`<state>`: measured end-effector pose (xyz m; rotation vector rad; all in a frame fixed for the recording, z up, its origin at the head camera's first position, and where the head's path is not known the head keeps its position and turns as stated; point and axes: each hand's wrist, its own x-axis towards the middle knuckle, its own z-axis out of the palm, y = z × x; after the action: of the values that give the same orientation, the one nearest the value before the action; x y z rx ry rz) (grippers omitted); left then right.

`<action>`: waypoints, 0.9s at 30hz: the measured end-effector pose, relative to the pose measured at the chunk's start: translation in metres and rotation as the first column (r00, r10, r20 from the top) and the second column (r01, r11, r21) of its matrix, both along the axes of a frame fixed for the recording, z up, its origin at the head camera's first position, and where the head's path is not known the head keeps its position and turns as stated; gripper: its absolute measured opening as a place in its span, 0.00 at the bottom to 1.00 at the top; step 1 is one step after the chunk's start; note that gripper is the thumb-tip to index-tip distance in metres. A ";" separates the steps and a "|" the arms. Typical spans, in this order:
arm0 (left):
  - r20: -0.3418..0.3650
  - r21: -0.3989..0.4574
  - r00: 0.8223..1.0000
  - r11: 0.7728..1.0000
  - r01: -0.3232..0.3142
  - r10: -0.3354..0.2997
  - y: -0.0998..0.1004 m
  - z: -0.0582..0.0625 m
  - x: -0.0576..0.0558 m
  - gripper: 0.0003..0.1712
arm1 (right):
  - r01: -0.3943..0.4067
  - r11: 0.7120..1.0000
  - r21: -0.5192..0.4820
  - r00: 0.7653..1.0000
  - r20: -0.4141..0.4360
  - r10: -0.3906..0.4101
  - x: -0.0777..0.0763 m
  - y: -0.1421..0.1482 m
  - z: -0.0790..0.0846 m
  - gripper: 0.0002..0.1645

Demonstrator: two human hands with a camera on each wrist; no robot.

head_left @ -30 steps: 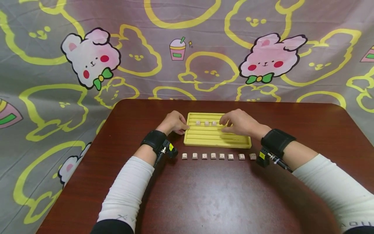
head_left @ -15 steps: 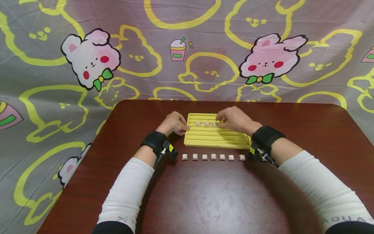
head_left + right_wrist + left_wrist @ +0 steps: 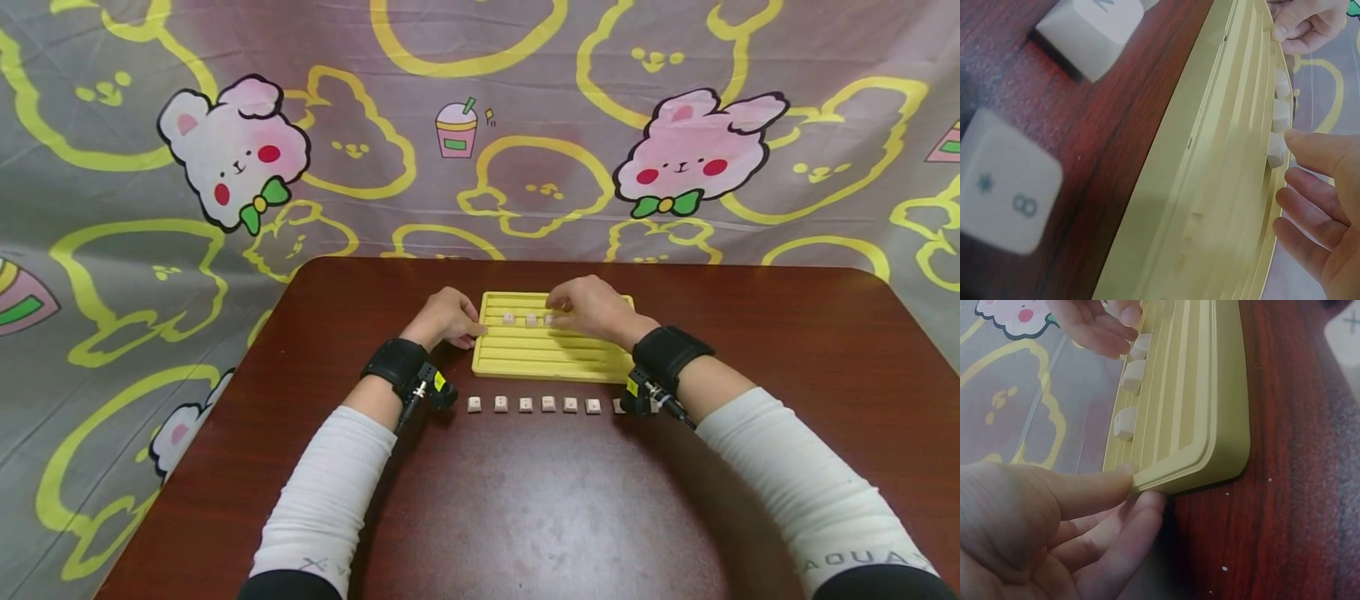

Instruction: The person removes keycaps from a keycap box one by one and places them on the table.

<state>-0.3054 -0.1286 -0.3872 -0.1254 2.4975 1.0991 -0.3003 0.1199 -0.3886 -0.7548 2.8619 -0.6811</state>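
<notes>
A yellow grooved tray [image 3: 555, 368] lies on the table with three white keycaps standing in one of its upper grooves. My left hand [image 3: 446, 317] grips the tray's left edge; in the left wrist view the thumb [image 3: 1094, 492] is over the rim and the fingers are under it. My right hand [image 3: 596, 308] is over the tray's upper right part. Its foremost fingertip touches the rightmost keycap [image 3: 1275, 150], while the other fingers are loosely spread. The left keycap [image 3: 509, 319] and the middle keycap [image 3: 531, 320] stand apart from that hand.
Several more keycaps [image 3: 525, 405] form a row on the dark red table [image 3: 570, 500] in front of the tray. Part of this row is hidden behind the right wrist camera [image 3: 637, 392]. A patterned cloth [image 3: 525, 200] hangs behind the table.
My right hand has moved left along the tray until its fingertips reach the rightmost keycap. The left hand keeps its grip, and the keycaps show no clear shift.
</notes>
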 end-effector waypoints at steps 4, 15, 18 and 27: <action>0.001 0.000 1.000 1.000 0.003 -0.003 -0.001 0.000 0.000 0.11 | -0.012 1.000 -0.006 1.000 0.001 0.012 0.000 -0.002 -0.002 0.19; -0.004 -0.007 1.000 1.000 0.004 -0.004 0.000 -0.001 -0.002 0.11 | -0.012 0.999 0.034 0.999 -0.035 0.013 -0.005 -0.008 -0.009 0.16; -0.004 -0.013 1.000 1.000 0.001 -0.001 0.000 -0.001 -0.003 0.11 | -0.015 0.999 0.039 0.999 -0.042 0.016 -0.006 -0.009 -0.010 0.16; -0.001 -0.019 1.000 1.000 -0.008 0.008 0.000 -0.003 -0.004 0.12 | -0.021 0.998 0.062 0.998 -0.051 0.024 -0.006 -0.012 -0.008 0.09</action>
<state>-0.3092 -0.1285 -0.3900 -0.1408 2.5107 1.0796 -0.3062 0.1081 -0.3967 -0.8064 2.9007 -0.5757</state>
